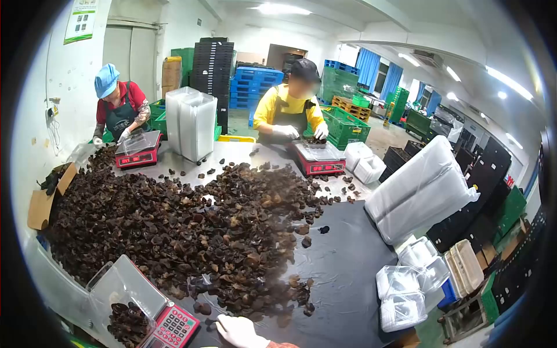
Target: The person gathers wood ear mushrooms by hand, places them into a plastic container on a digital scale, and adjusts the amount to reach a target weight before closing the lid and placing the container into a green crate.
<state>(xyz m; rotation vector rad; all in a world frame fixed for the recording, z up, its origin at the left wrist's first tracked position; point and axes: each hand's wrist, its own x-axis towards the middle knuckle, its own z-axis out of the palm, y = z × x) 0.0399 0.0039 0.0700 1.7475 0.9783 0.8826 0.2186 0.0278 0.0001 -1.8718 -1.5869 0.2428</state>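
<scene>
My right hand [241,332], in a white glove, is low in the middle of the view with its fingers stretched toward the left. It holds nothing that I can see and is just below the near edge of a large heap of dark wood ear mushrooms [174,232]. To its left is a red and white digital scale [174,327] with a keypad. On that scale rests a clear plastic container [125,278] with its lid raised and some wood ear mushrooms [127,322] inside. My left hand is out of view.
Across the table [342,255], two people in aprons work at red scales [137,155] [322,167]. Stacked clear containers [194,124] stand at the back. A wrapped stack [418,191] and loose clear boxes [403,290] are on the right. A cardboard box [43,203] is at left.
</scene>
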